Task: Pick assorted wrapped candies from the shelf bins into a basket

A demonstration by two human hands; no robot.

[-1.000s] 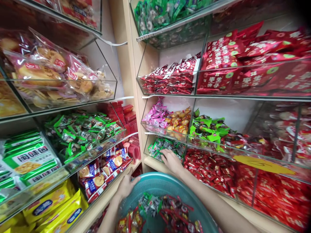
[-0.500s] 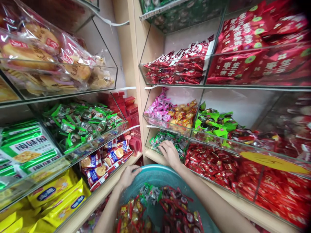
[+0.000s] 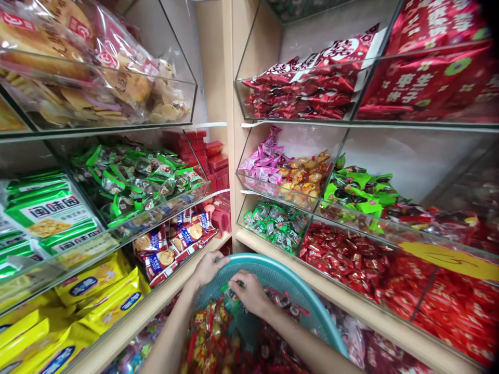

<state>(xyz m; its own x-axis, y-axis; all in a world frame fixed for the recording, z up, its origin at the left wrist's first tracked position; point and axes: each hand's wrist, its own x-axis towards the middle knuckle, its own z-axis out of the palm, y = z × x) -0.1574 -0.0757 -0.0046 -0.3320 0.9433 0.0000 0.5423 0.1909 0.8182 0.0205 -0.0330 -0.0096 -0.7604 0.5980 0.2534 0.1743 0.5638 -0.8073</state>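
Note:
A teal plastic basket (image 3: 286, 265) stands against the shelf corner. My left hand (image 3: 210, 267) grips its far left rim, fingers wrapped over the edge. Inside the basket, above the green-wrapped candies (image 3: 231, 296), is my right hand (image 3: 247, 291), its fingers pinched together; green wrapping shows at the fingertips, though how much it holds is hidden. Yellow-and-red packets (image 3: 210, 327) lie in the basket's left part, dark red ones (image 3: 286, 301) in its right. Beyond the rim, more green-wrapped candies (image 3: 276, 221) fill a clear bin.
Clear-walled bins rise on both sides, with red candies (image 3: 343, 254) at the right and yellow packets (image 3: 93, 296) at the lower left. Wooden shelf edges (image 3: 366, 311) border the basket. A yellow price tag (image 3: 448, 259) hangs on the right.
My right hand has moved from the bin of green-wrapped candies down and left into the basket. My left hand stays on the rim. The view has shifted slightly.

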